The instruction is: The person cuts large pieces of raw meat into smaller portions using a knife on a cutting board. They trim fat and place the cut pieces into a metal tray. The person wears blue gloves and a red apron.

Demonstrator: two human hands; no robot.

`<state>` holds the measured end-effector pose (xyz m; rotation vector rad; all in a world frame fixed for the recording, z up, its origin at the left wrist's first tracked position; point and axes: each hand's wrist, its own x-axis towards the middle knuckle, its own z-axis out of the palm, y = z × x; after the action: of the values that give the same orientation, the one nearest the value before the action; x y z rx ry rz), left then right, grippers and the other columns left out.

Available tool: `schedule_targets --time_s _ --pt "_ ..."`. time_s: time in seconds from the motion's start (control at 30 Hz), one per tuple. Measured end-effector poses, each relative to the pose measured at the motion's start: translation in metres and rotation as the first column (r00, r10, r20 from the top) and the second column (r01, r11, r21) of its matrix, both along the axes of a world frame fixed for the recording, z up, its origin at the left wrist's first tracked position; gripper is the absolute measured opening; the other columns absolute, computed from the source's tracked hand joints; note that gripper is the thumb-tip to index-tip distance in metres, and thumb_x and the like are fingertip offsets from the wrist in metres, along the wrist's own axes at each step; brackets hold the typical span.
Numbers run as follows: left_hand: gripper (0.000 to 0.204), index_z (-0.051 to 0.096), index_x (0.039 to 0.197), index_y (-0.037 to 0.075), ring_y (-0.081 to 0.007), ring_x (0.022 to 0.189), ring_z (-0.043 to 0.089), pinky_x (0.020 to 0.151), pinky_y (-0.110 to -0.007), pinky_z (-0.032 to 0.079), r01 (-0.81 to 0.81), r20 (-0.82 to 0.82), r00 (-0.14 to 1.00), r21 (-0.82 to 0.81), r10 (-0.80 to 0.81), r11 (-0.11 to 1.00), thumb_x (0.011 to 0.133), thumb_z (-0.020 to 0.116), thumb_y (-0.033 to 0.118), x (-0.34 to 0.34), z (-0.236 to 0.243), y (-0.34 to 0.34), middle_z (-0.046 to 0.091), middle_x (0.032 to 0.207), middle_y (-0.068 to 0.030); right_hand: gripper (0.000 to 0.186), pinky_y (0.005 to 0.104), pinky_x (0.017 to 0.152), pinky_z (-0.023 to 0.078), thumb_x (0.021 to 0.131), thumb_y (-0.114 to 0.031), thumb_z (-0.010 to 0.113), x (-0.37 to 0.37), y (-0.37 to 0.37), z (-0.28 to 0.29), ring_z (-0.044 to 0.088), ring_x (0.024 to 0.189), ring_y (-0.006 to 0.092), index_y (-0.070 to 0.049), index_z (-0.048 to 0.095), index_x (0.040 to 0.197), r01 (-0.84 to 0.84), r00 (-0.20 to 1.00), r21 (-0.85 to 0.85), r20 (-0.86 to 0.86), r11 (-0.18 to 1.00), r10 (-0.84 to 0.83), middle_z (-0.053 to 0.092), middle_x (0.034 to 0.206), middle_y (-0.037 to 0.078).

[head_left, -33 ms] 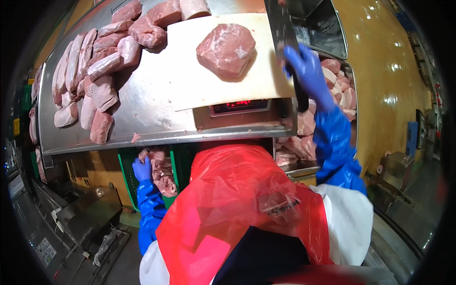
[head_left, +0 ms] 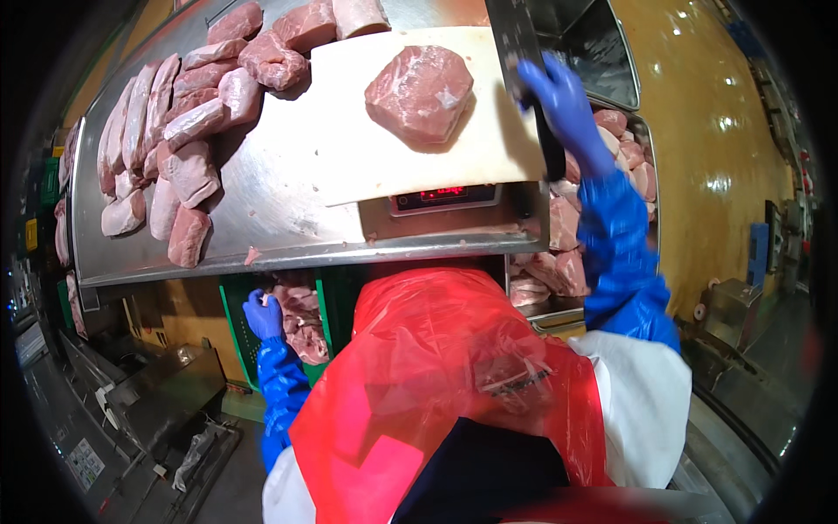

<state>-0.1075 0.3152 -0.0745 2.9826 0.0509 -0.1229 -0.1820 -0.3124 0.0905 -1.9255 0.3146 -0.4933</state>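
Note:
My right hand [head_left: 566,109], in a blue glove, reaches over the dark strip [head_left: 532,96] at the worktable's right side. Its fingers are stretched out and apart, with nothing visible in them. Left of it, one thick piece of raw meat [head_left: 419,94] lies on a white cutting board [head_left: 349,166]. Under the board's near edge stands a scale with a lit red display [head_left: 441,195]. Below the table's front edge, my gloved left hand [head_left: 264,314] is closed at a green crate [head_left: 330,301] holding meat trimmings [head_left: 301,319]. What its fingers hold, if anything, is hidden.
Many raw meat pieces [head_left: 196,122] cover the left part of the steel table [head_left: 279,205]. A metal tub of meat chunks [head_left: 563,271] stands low on the right, beyond my forearm. Behind it is another steel tub [head_left: 594,57]. A tiny scrap [head_left: 252,255] lies at the front edge.
My right hand has shifted slightly up and left along the dark strip. My left hand has moved slightly downward at the crate. The meat still lies on the board.

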Motion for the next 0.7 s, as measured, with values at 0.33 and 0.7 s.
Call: schedule_targets --time_s 0.33,0.7 --pt "0.046 0.054 0.134 0.000 -0.0276 0.120 0.057 0.102 -0.040 0.045 0.302 0.210 0.910 -0.927 -0.358 0.224 0.094 0.065 0.022 0.071 0.091 -0.334 0.058 0.134 -0.0174 0.033 0.0354 0.082 0.051 0.100 -0.026 0.059 0.069 0.086 -0.080 0.064 0.089 0.0191 0.004 0.064 0.114 0.344 0.930 0.328 0.011 0.880 -0.368 0.070 0.099 0.014" --pt "0.034 0.065 0.120 0.005 -0.0287 0.116 0.062 0.103 -0.040 0.047 0.077 0.038 0.429 -0.997 -0.903 -0.005 0.091 0.068 0.021 -0.084 0.096 -0.468 0.066 0.119 -0.0167 0.042 0.0438 0.084 0.048 0.103 -0.030 0.057 -0.175 -0.035 -0.093 0.061 0.092 0.0326 0.010 0.060 0.113 0.858 0.479 -0.290 0.150 0.424 -0.865 0.065 0.105 0.026"
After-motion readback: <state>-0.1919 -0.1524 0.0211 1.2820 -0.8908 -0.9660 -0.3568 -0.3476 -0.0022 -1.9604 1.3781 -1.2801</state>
